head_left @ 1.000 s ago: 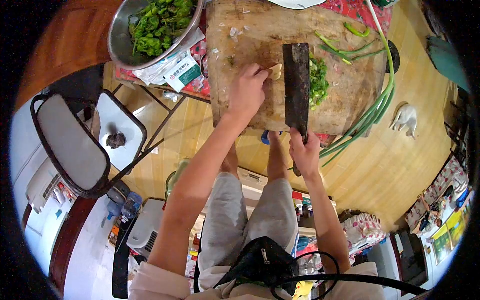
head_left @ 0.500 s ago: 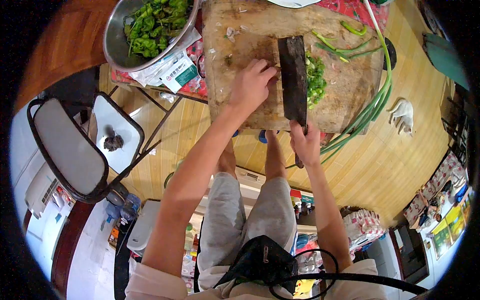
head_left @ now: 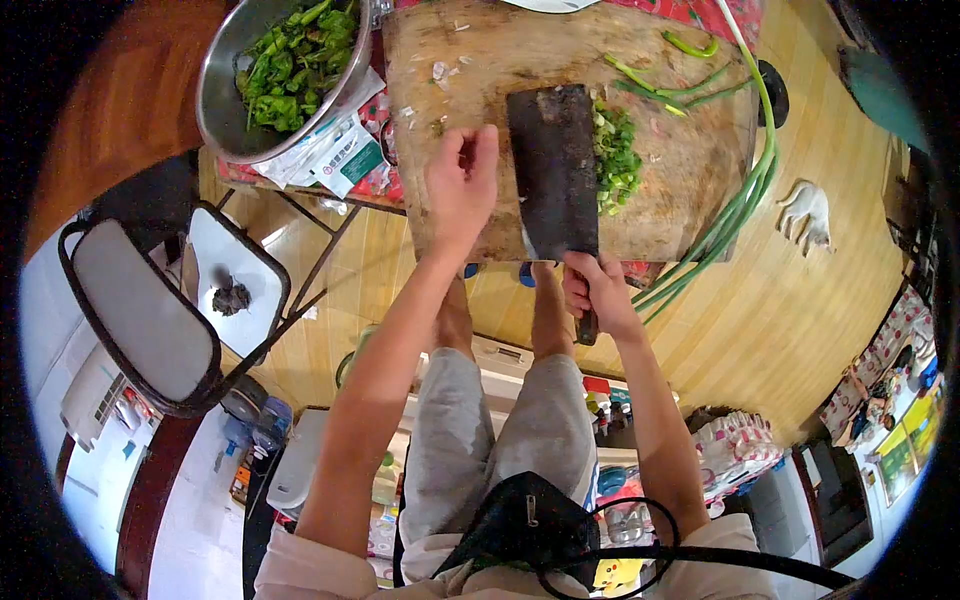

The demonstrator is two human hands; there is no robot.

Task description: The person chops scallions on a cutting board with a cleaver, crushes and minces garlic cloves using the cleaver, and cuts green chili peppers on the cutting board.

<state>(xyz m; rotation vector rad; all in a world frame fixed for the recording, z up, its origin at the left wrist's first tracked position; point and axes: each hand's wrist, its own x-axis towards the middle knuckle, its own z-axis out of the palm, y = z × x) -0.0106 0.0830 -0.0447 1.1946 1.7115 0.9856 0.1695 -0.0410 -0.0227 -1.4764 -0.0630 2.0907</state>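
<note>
In my right hand (head_left: 597, 288) is the handle of a broad dark cleaver (head_left: 556, 170). Its blade lies tilted over the wooden cutting board (head_left: 690, 205), the broad side facing me. Chopped scallions (head_left: 617, 155) form a green pile against the blade's right side. My left hand (head_left: 462, 190) is over the board to the left of the cleaver, apart from the blade. Its fingers are curled in, and whatever they may hold is hidden. Long whole scallions (head_left: 750, 190) hang over the board's right edge, and short green pieces (head_left: 665, 92) lie at its upper right.
A steel bowl of green peppers (head_left: 290, 75) stands left of the board, beside a white and green packet (head_left: 347, 158). A white cat (head_left: 806, 215) lies on the wooden floor at right. A folding chair (head_left: 145, 300) is at left. White scraps (head_left: 440, 72) dot the board.
My left hand has drawn back left from the cleaver and turned, with its fingers curled. The cleaver has tilted over, showing more of its blade face, and shifted slightly left.
</note>
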